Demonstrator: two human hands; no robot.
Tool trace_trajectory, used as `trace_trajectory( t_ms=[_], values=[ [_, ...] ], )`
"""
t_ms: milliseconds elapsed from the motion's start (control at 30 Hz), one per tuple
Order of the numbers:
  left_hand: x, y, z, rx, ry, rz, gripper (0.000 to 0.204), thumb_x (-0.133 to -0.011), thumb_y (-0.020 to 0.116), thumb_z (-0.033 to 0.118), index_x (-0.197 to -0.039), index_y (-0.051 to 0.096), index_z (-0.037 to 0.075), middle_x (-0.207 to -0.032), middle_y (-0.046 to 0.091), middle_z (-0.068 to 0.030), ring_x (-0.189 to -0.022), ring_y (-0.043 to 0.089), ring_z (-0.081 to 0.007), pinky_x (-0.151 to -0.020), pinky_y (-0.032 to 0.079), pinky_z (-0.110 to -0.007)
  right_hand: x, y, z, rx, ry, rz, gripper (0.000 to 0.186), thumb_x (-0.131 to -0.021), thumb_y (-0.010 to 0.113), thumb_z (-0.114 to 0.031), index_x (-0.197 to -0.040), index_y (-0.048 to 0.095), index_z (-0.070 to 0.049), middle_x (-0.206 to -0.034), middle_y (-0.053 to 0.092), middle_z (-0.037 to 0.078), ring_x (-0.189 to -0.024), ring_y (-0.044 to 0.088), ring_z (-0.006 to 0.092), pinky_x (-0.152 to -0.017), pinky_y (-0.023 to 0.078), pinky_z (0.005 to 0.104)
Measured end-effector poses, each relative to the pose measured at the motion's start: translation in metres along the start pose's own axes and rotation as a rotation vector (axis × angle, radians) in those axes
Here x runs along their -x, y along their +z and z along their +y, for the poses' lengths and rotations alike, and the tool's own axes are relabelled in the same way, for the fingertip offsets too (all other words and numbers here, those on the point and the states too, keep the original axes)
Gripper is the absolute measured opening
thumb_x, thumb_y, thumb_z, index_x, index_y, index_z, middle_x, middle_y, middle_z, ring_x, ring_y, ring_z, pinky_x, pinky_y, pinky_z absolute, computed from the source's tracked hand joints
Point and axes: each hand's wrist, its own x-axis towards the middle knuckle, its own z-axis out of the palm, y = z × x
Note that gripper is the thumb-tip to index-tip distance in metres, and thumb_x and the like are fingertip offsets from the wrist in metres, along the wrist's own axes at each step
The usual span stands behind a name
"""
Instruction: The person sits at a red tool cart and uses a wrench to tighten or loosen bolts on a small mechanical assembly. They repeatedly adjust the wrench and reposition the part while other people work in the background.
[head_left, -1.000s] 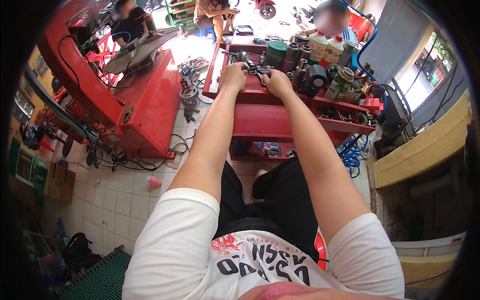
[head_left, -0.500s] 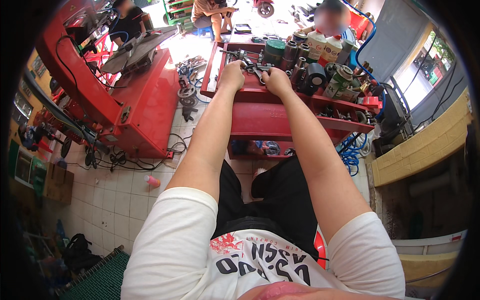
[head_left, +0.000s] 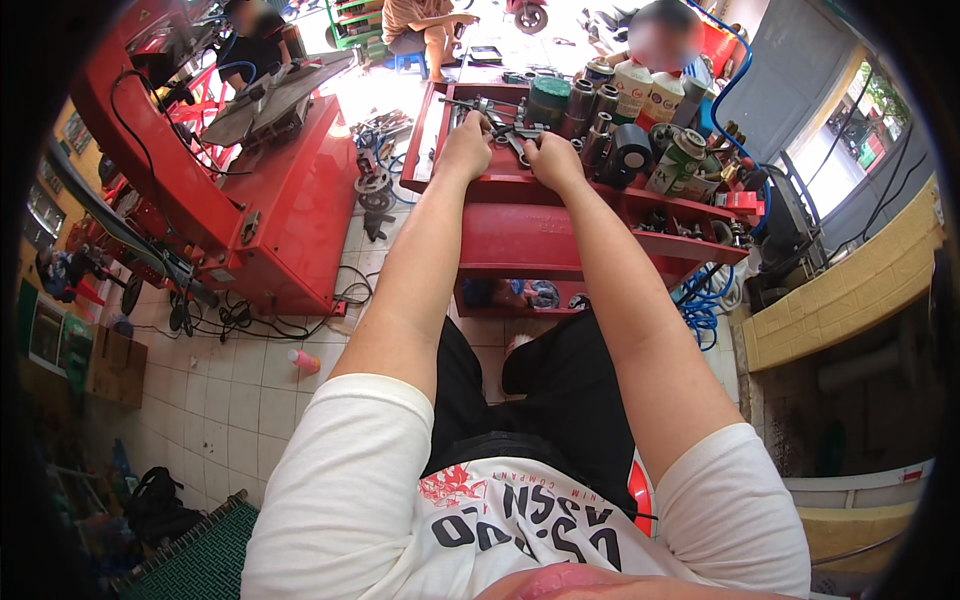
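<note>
Both my arms reach forward over the top tray of a red tool cart (head_left: pixel 515 240). My left hand (head_left: pixel 464 150) is at the tray's left part, its fingers curled at dark metal tools; what they grip is hidden. To its right, my right hand (head_left: pixel 554 161) is closed with thumb and finger pinched together, and what is in it I cannot make out. Between the hands lie metal wrenches (head_left: pixel 522 152), one ring end showing close to my right fingertips. Behind my right hand stand a green tub (head_left: pixel 549 101) and dark cylinders (head_left: pixel 579 104).
White bottles (head_left: pixel 631 90), a green-and-white spray can (head_left: pixel 679 164) and a black round-ended cylinder (head_left: pixel 626 156) crowd the cart's right side. A blue hose (head_left: pixel 703 312) hangs below. A large red machine (head_left: pixel 290 215) stands left. People are beyond the cart, one seated (head_left: pixel 418 30).
My left hand has shifted slightly, its fingers lifting a little farther into the tray. My right hand stays nearly in place.
</note>
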Motion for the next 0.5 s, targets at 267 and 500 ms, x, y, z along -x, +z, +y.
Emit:
trace_trajectory(
  t_ms=[267, 500],
  values=[
    [-0.001, 0.000, -0.005, -0.048, 0.062, -0.043, 0.023, -0.100, 0.062, 0.009, -0.121, 0.069, 0.007, -0.114, 0.075, -0.0164, -0.111, 0.071, -0.0328, -0.095, 0.054, -0.043, 0.001, 0.002, 0.001, -0.012, -0.009, 0.012, 0.041, -0.098, 0.061, -0.037, -0.110, 0.074, 0.000, -0.108, 0.074, 0.027, -0.106, 0.070, 0.0438, -0.095, 0.053, 0.0522],
    [-0.003, 0.004, -0.002, 0.062, 0.096, -0.135, 0.020, -0.101, 0.060, 0.007, -0.120, 0.067, 0.006, -0.109, 0.074, -0.0136, -0.102, 0.072, -0.0277, -0.091, 0.055, -0.039, -0.010, 0.008, 0.017, -0.126, -0.043, 0.241, 0.038, -0.098, 0.064, -0.034, -0.100, 0.073, 0.002, -0.091, 0.077, 0.021, -0.084, 0.076, 0.0353, -0.076, 0.058, 0.0452]
  ],
)
